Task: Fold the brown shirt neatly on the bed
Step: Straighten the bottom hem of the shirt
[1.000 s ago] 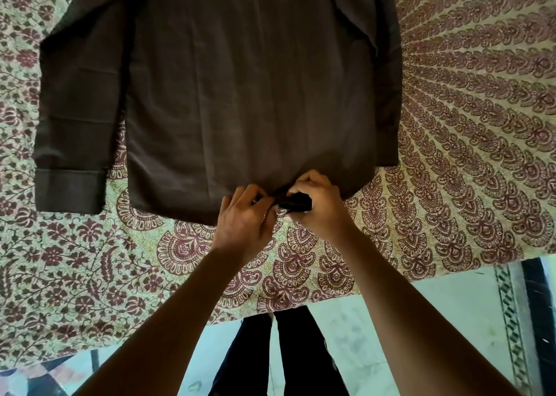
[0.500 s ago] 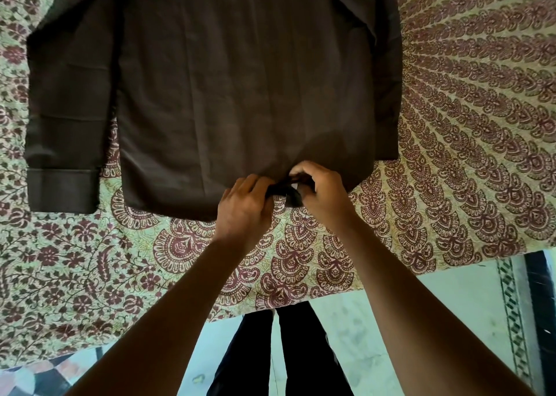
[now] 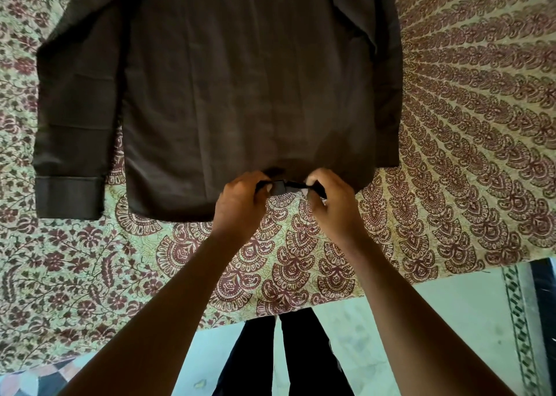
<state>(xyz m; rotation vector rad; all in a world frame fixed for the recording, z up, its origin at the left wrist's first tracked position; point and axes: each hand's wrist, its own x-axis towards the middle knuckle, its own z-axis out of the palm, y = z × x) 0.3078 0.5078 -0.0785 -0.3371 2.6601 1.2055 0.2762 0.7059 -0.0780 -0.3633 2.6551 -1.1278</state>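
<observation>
1. Since half a second ago, the two hands are drawing slightly apart, stretching the hem between them.
2. The left hand (image 3: 240, 203) and right hand (image 3: 329, 203) are each pinching the near hem of the brown shirt (image 3: 246, 88); their fingertips are curling out of sight.
3. The shirt is lying flat on the patterned bedsheet (image 3: 469, 143), its collar end cut off at the top.

One brown shirt (image 3: 240, 95) flat before me. Two sleeves showing, left (image 3: 72, 110) and right (image 3: 388, 73). One cuff (image 3: 67, 197) visible, near left. My two hands, left (image 3: 240, 206) and right (image 3: 334, 203), on near hem. One patterned bedsheet (image 3: 466, 125) underneath.
</observation>
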